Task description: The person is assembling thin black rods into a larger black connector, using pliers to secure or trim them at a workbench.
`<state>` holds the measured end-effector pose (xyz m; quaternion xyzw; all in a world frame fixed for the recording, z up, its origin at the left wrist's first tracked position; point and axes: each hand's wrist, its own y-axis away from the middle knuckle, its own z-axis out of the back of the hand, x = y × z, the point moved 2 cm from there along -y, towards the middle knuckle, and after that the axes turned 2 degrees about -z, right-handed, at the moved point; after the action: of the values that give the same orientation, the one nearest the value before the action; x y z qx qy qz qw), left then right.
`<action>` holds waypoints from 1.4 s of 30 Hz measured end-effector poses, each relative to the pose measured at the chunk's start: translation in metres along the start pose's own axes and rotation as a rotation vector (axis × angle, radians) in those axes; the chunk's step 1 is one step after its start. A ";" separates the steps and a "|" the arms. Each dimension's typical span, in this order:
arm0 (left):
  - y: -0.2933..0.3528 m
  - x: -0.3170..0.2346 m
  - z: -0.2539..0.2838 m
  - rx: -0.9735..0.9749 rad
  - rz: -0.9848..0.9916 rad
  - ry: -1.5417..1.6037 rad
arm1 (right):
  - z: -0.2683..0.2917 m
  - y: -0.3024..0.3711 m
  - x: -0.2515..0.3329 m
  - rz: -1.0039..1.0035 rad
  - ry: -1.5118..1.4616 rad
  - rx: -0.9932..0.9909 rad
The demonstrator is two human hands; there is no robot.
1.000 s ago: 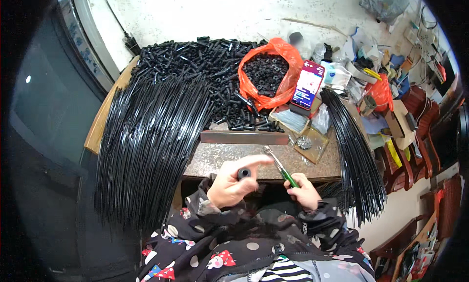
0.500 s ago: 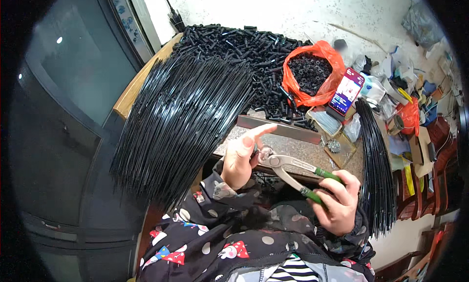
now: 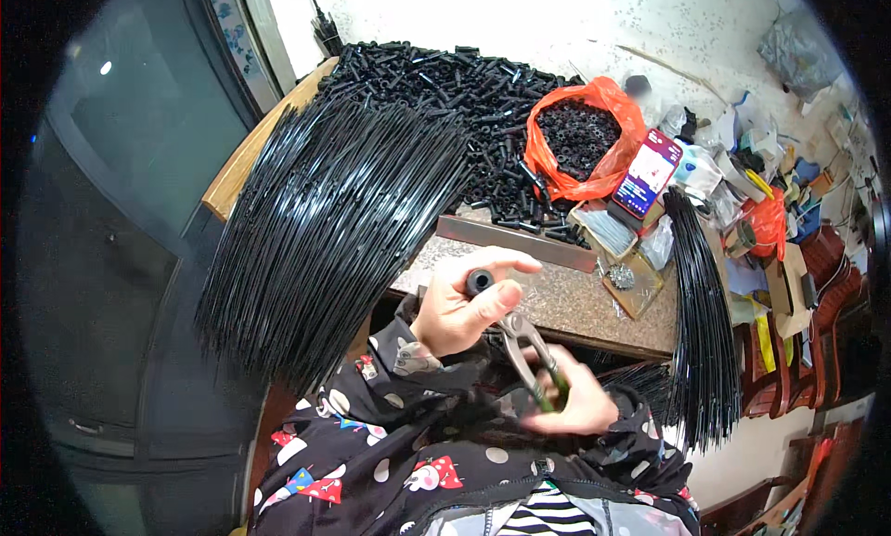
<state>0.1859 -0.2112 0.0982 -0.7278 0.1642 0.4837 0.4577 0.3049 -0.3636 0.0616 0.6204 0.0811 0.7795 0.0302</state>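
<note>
My left hand [image 3: 453, 315] is closed around a short black tube [image 3: 480, 282], whose round hollow end pokes up between thumb and fingers. In my right hand [image 3: 580, 401] are slip-joint pliers [image 3: 519, 352] with green grips. The pliers stand nearly upright, with their head just below my left thumb. Whether their jaws touch the tube cannot be made out, as the left hand covers that spot. Both hands are over the near edge of the speckled tabletop [image 3: 594, 299]. The right hand is slightly blurred.
Long black rods [image 3: 325, 220] fan across the left side, and a thinner bundle [image 3: 696, 322] hangs at the right. Behind a metal bar [image 3: 520, 244] lie heaped black tubes [image 3: 418, 81]. An orange bag [image 3: 543, 160] of small black parts and a phone [image 3: 647, 174] stand farther right.
My right hand has moved left and lower, swinging the pliers more upright. My left hand has turned, so the tube's hollow end now shows. The whole view has shifted slightly.
</note>
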 end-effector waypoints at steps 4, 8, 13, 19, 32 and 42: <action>0.005 -0.001 0.012 -0.275 -0.035 -0.163 | 0.026 0.002 0.022 0.520 0.923 -0.659; 0.003 -0.007 0.010 -0.208 -0.094 0.002 | 0.008 0.013 0.013 -0.330 -0.414 0.307; -0.007 0.006 -0.004 -0.083 0.001 -0.063 | -0.003 0.001 -0.008 -0.267 -0.518 0.421; -0.001 0.002 0.004 -0.164 -0.070 -0.200 | 0.035 0.009 0.021 0.445 0.772 -0.672; -0.003 -0.003 0.001 -0.030 -0.070 -0.381 | 0.017 0.004 0.010 0.177 0.405 -0.451; -0.002 0.003 -0.003 -0.014 0.021 -0.124 | -0.012 0.009 -0.008 -0.099 -0.340 0.174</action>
<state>0.1905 -0.2126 0.0968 -0.6980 0.1395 0.5337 0.4567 0.2954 -0.3750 0.0524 0.7387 0.1724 0.6511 0.0282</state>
